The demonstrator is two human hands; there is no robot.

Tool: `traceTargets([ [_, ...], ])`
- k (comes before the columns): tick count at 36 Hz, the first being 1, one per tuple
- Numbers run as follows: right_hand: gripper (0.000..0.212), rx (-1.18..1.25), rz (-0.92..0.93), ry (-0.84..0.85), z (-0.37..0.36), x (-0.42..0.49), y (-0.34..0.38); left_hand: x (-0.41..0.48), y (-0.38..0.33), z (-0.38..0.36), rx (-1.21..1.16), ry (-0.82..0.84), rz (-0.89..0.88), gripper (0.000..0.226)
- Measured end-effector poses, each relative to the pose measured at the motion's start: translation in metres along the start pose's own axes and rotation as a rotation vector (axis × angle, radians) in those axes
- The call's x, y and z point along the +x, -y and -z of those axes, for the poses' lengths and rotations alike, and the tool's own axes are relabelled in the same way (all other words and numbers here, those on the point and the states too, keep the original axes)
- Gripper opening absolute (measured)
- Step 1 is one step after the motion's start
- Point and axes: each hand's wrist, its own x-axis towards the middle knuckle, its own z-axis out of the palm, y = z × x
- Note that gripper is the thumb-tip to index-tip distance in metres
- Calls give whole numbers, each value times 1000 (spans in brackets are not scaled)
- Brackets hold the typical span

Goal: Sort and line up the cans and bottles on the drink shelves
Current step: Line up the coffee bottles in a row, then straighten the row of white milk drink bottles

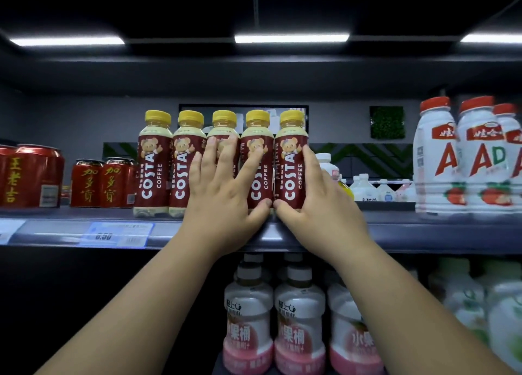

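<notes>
Five yellow-capped Costa coffee bottles [154, 163] stand upright in a tight row at the front edge of the upper shelf [423, 230]. The left hand [223, 188] lies flat against the third and fourth of them, fingers straight and spread, thumb near the fourth's base. The right hand [313, 202] grips the rightmost bottle [289, 148], fingers curled round its right side and thumb across its lower front. Red cans [90, 182] stand left of the row, white red-capped bottles [440, 160] well to the right. A price tag [118, 235] sits on the shelf lip, and pink-labelled bottles [248, 318] fill the shelf below.
</notes>
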Motion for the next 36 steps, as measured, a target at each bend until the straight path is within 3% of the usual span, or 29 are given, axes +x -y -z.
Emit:
traceTargets([
  [3, 98, 14, 9, -28, 1, -1, 0, 2, -7, 3, -1, -1, -25, 79],
  [10, 78, 176, -14, -174, 21, -8, -21, 2, -58, 3, -242, -228, -201, 61],
  [19, 67, 9, -181, -228, 80, -63, -106, -2, -136, -12, -412, 16, -202, 69],
  [26, 65, -41, -259, -245, 144, -79, -186, 20, -214, -21, -412, -5, -179, 71],
  [36, 65, -133, -176, -192, 224, -80, -293, 50, -336, -42, -379, -52, -82, 71],
])
